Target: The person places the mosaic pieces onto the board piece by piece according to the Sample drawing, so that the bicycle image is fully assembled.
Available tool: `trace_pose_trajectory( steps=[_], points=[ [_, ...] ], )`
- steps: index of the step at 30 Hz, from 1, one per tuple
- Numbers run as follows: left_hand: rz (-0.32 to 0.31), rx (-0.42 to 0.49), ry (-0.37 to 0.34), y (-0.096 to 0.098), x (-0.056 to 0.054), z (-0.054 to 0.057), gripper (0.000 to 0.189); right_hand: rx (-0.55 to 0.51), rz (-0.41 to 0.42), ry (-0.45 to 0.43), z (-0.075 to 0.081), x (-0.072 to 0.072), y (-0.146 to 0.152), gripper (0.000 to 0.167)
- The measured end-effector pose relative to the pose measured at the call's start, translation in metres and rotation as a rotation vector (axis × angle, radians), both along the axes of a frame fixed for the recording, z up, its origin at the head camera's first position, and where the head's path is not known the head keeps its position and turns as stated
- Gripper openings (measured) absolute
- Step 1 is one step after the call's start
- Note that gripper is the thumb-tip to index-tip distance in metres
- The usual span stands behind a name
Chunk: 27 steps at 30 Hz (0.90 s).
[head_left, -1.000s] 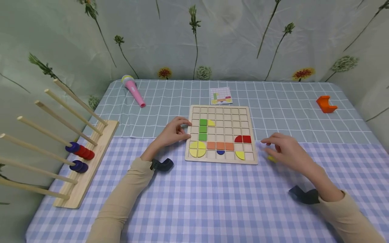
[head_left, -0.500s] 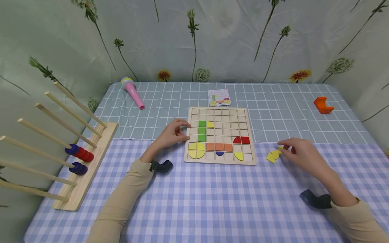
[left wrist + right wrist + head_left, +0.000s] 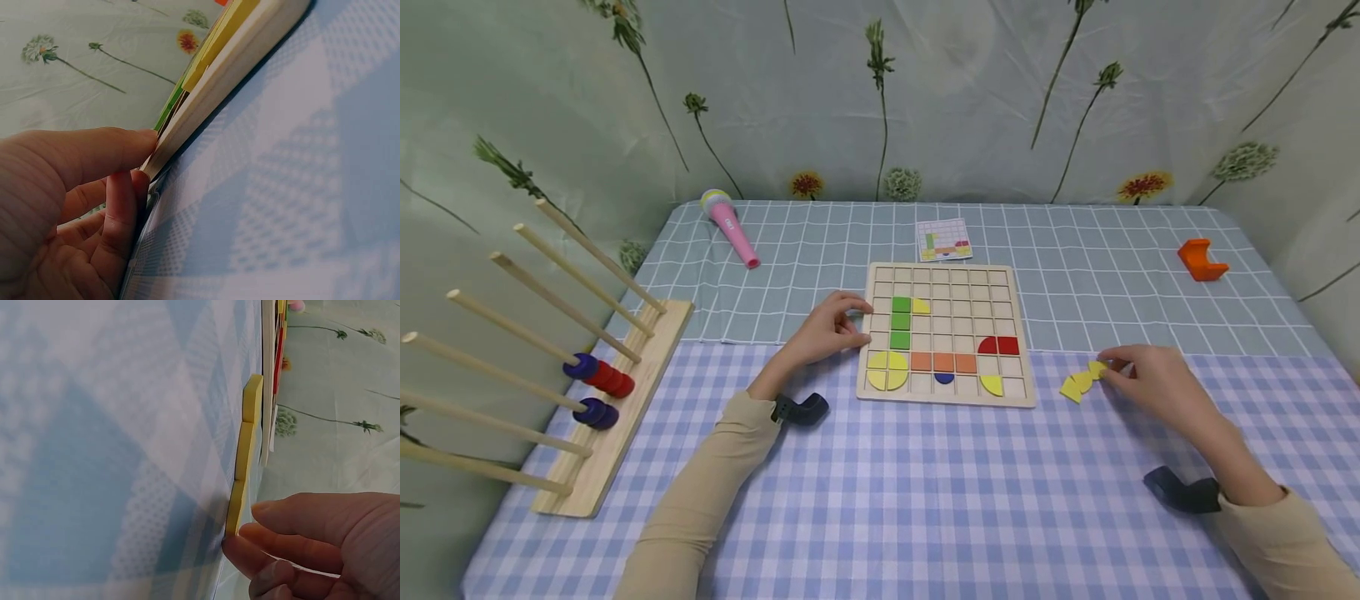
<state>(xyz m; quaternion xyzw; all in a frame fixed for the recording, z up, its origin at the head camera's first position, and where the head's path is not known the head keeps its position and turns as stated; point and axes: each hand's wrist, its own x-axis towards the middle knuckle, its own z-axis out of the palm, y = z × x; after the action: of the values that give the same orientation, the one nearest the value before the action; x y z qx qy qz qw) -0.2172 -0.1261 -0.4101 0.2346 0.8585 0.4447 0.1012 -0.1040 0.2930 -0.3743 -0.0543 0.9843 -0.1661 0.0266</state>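
A square wooden grid board [image 3: 937,335] lies on the table with green, yellow, orange, blue and red tiles in some cells. At its left edge rests my left hand [image 3: 826,330], thumb and forefinger against the wooden rim [image 3: 206,103], set slightly apart. To the right of the board, several yellow tiles form a slanting row [image 3: 1080,382] on the checked cloth. My right hand [image 3: 1157,385] has its fingertips right at the far-right tile of that row. In the right wrist view, a gap shows between the thumb [image 3: 281,515] and the yellow tile [image 3: 235,509].
Behind the board lies a printed pattern card [image 3: 943,240]. A pink toy microphone [image 3: 732,229] is at the back left, an orange curved piece [image 3: 1202,260] at the back right. A wooden peg rack [image 3: 643,367] with blue and red discs fills the left side.
My right hand has moved right, away from the board to the yellow tiles, then back slightly from them, so more of the far-right tile shows. My left hand stays at the board's edge.
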Motion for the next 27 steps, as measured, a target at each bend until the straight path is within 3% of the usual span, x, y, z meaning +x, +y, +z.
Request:
trace_pose_trajectory(
  steps=[10, 15, 19, 27],
  points=[
    [0.005, -0.009, 0.003, -0.001, -0.001, -0.002, 0.043, 0.009, 0.063, 0.030, -0.002, -0.013, -0.014, 0.026],
    [0.005, -0.006, 0.003, 0.000, -0.001, -0.003, 0.043, 0.018, 0.039, -0.025, -0.002, -0.020, -0.018, 0.027],
    [-0.001, -0.002, 0.001, 0.001, -0.001, -0.002, 0.044, 0.042, 0.022, -0.045, -0.002, -0.021, -0.017, 0.030],
    [0.004, -0.011, 0.010, 0.000, -0.002, -0.002, 0.043, 0.035, 0.046, 0.012, -0.003, -0.019, -0.013, 0.027]
  ],
)
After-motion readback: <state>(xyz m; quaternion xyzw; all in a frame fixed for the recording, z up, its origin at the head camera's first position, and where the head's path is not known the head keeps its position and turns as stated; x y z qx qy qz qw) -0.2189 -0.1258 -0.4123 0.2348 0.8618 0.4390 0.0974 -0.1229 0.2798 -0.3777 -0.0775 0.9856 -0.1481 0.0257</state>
